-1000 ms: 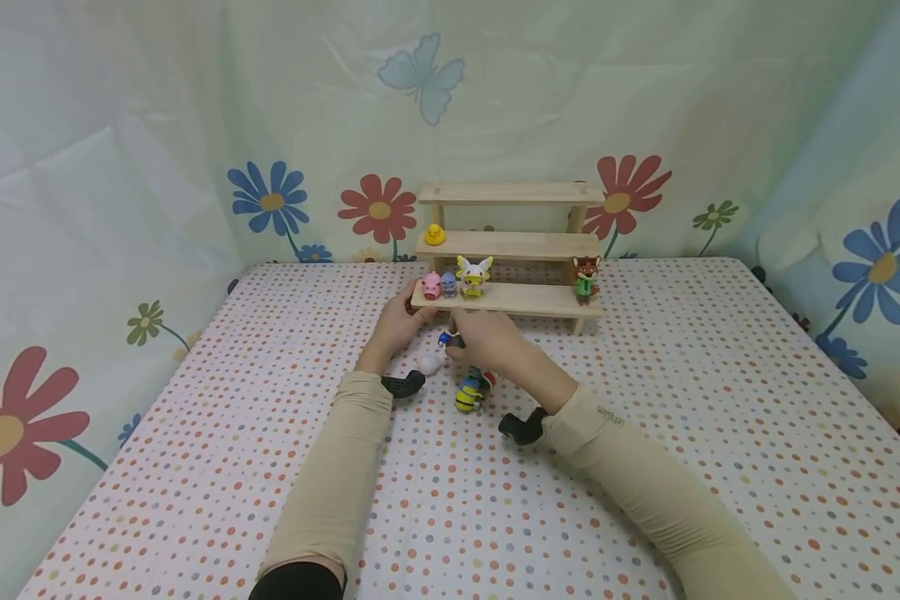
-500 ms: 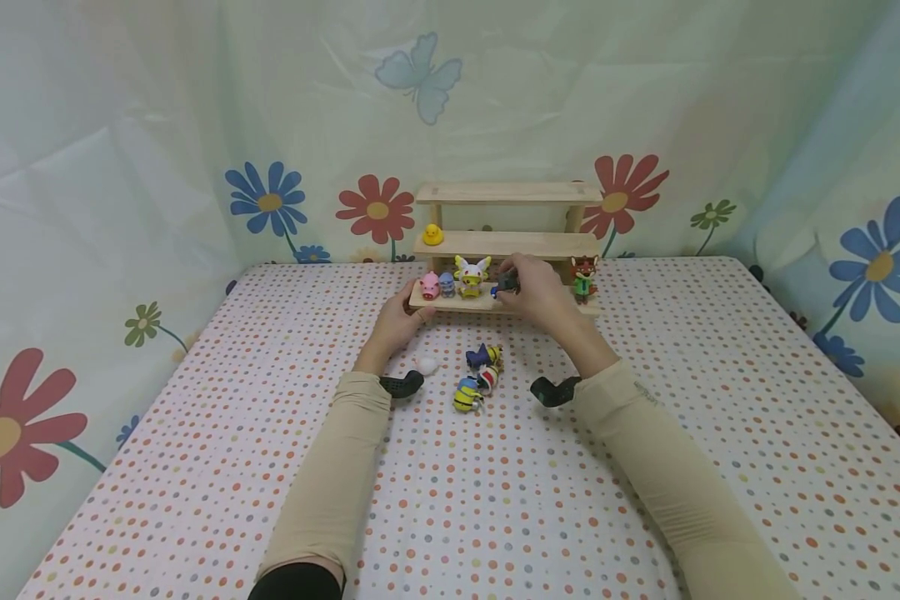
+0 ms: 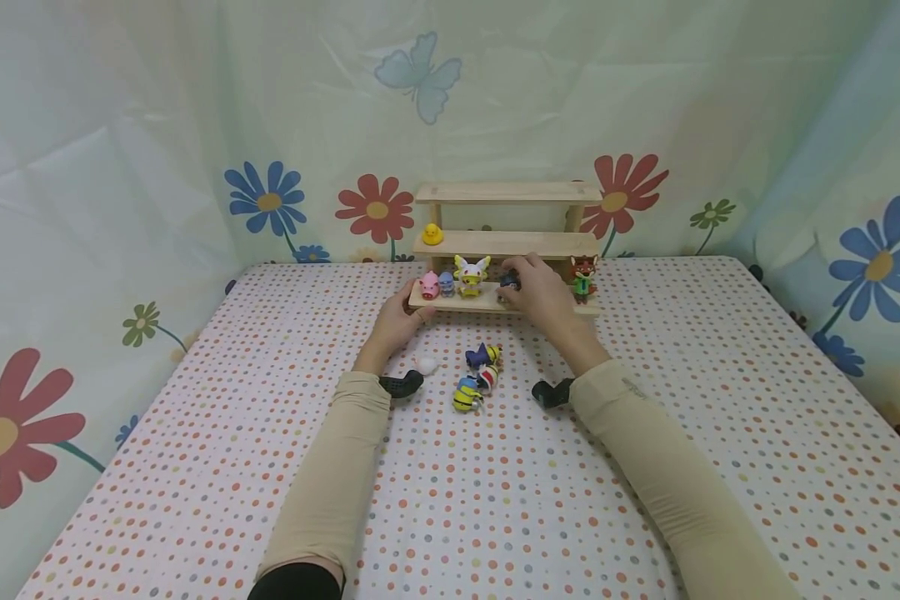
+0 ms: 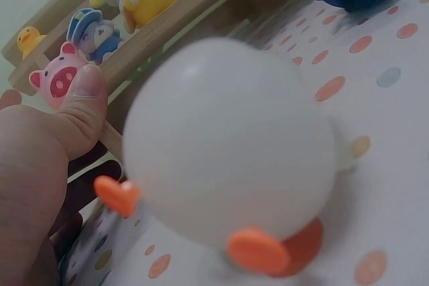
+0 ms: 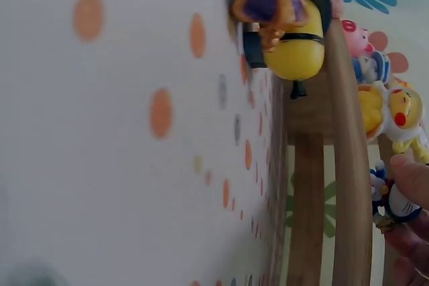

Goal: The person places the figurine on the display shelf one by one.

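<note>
My left hand (image 3: 394,327) grips the left end of the lowest board of a wooden three-step display shelf (image 3: 510,246); in the left wrist view its thumb lies on top beside a pink pig figurine (image 4: 59,75), the other fingers lower down. On that same board, my right hand (image 3: 543,293) pinches a small blue-and-white figurine (image 5: 401,199) between thumb and fingers, upright at the board's surface. To its left stand a figurine in a blue cap (image 4: 94,35) and a yellow figurine with a white hood (image 3: 471,277). A fox figurine (image 3: 583,279) stands at the right end.
A yellow duck (image 3: 432,234) sits on the middle board's left end. In front of the shelf lie a dark blue and yellow figurine (image 3: 483,356), a red-and-white one (image 3: 487,379), a yellow-striped one (image 3: 466,395) and a round white toy (image 4: 228,138) with orange feet.
My right hand has carried the blue-and-white figurine from above the dotted tabletop up and right onto the lowest board, uncovering the loose figurines. My left hand keeps its hold on the shelf.
</note>
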The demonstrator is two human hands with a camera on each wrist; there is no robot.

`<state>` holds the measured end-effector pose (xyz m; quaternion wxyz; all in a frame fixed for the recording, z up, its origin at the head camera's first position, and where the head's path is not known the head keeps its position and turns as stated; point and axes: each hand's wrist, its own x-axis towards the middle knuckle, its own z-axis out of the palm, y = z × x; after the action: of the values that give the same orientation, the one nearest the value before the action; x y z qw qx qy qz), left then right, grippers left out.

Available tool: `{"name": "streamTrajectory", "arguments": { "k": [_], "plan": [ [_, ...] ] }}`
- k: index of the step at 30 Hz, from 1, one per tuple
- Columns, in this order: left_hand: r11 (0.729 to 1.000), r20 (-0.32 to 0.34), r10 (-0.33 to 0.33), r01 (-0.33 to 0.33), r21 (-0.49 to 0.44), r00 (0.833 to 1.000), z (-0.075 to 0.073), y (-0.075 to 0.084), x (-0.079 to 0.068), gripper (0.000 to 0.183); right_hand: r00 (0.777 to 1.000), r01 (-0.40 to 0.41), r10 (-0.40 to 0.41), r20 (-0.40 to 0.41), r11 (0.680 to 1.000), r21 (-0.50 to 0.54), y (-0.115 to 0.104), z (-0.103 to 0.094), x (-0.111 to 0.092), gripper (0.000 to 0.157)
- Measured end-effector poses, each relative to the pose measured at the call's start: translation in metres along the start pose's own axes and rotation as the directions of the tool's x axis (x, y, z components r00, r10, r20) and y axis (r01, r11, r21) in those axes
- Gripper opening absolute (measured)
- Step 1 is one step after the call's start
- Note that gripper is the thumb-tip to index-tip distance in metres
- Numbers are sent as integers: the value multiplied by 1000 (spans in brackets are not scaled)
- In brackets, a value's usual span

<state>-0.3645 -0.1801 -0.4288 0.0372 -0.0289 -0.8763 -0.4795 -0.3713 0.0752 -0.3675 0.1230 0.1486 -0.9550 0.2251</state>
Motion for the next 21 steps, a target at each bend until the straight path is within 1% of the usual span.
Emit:
{"name": "streamTrajectory", "arguments": {
  "k": [3,6,9,12,16,21],
  "plan": [
    [1000,1,-4,4,0,1000,0,1,-1,82,1000,15,-16,18,999,38,1,1,1,37],
    [1000,5,0,0,1,1000,-1,1,-1,83,997,31,-36,63,997,72,1,-4,1,32],
    [1000,7,7,-7,2,1000,-1,2,-1,83,991,63,-74,115,994,91,1,-12,0,32],
    [1000,8,12,-12,1,1000,-1,2,-1,83,984,100,-112,138,991,88,2,-16,0,33],
    [1000,6,11,-11,1,1000,-1,2,-1,82,985,121,-129,118,990,78,1,-10,1,32],
    [1000,2,23,-23,11,1000,0,1,-2,81,992,110,-114,56,991,76,-3,-4,-1,32]
  ]
}}
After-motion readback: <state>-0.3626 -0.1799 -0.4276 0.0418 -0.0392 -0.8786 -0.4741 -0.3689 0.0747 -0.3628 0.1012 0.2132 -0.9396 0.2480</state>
